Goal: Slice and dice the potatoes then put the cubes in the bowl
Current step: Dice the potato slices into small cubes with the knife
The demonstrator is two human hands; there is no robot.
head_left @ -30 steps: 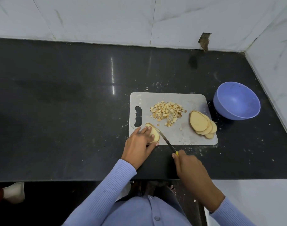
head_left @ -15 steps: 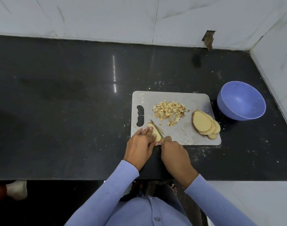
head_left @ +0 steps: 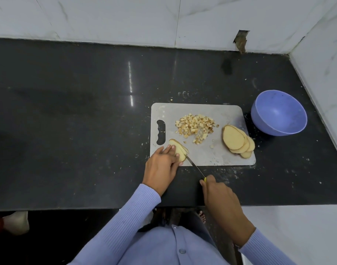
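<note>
The potato [head_left: 178, 151] is being held down by the left hand [head_left: 162, 165] at the near left corner of the cutting board [head_left: 217, 156], while the knife [head_left: 195, 166] is being gripped by the right hand [head_left: 219, 194]. The fingertips may be nicked, being so near the blade. It looks pale and partly sliced.

Even indoor light, glare streak on dark countertop [head_left: 130, 81], wide-angle bowing at edges
</note>
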